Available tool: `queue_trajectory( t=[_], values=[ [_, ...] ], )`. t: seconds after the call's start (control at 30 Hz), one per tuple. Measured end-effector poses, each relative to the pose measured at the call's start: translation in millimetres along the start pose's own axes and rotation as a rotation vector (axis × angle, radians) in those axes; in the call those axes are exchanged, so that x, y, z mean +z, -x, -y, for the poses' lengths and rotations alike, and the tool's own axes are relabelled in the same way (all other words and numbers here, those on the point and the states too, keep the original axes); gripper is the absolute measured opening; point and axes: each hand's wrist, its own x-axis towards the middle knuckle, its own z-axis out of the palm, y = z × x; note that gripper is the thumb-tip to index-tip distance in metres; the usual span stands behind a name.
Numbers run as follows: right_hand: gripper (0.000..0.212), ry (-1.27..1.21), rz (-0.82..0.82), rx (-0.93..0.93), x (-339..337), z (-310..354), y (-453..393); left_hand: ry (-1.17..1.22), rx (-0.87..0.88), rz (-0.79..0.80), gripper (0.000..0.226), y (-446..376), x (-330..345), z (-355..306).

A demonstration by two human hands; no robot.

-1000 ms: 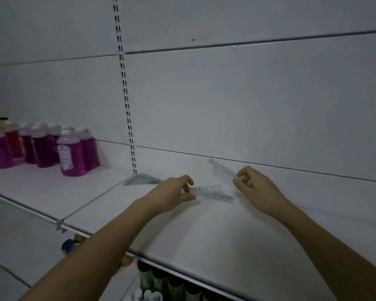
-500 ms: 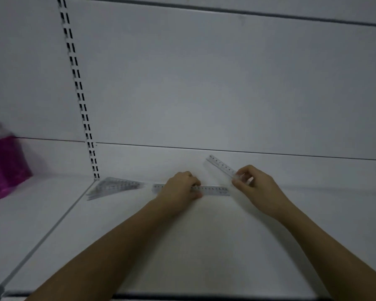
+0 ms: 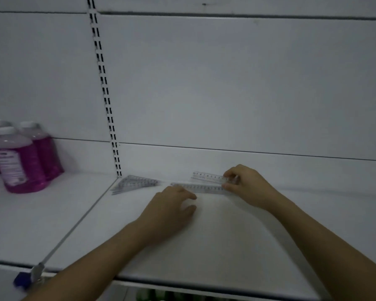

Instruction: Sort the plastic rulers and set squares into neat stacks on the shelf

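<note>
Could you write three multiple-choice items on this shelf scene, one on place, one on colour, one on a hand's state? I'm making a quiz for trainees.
1. Where do the set squares lie?
A. on the bottles
B. at the foot of the slotted upright
C. in the right hand

2. What colour is the liquid in the bottles?
A. green
B. clear
C. pink-purple

3. What is the right hand doing?
A. pinching a ruler
B. lying flat, holding nothing
C. gripping a bottle

Key: 1 B, they lie flat on the shelf beside the upright; 2 C, pink-purple shows through the plastic; 3 A, its fingertips pinch the ruler's end.
</note>
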Motion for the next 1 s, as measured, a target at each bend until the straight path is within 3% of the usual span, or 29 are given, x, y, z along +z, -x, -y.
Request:
queue_trajectory(
  t=[0.23,0.57,0.83,1.0],
  values=[
    [0.028,0.057,0.091,-0.085,39,27,-30,-0.015,0.011,0.000,0.034,24,5,11],
    [0.031,0.052,0.131,-0.045,42,27,-30,0.011,-0.007,0.003,0.029,22,8,13],
    [0.027,0.044,0.046,0.071,11,37,2,-0.045,-0.041,0.029,0.032,20,5,6],
    [0.025,0.126,0.078,0.198,-15,36,41,-0.030,-0.109,0.076,0.035,-1,0,-24]
  ],
)
